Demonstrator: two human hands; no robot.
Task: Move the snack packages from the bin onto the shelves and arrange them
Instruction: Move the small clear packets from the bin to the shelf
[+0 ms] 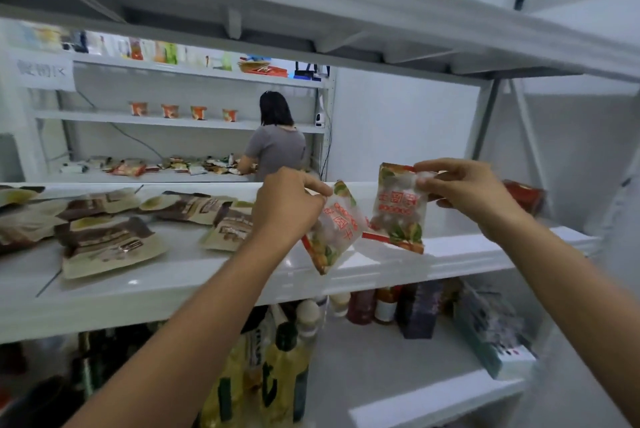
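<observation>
Left hand (287, 206) fingers pinch tilted clear snack packet (337, 232) (red lettering); right hand (464, 192) fingers pinch upright second packet (398, 211)

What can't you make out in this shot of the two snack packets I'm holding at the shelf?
1. The bin: outside the head view's frame.
2. The red package: partly hidden behind the right hand.
3. Print on the left packet and right packet: motion-blurred, unreadable.
4. The bottles below: partly hidden by the shelf, labels blurred.
</observation>
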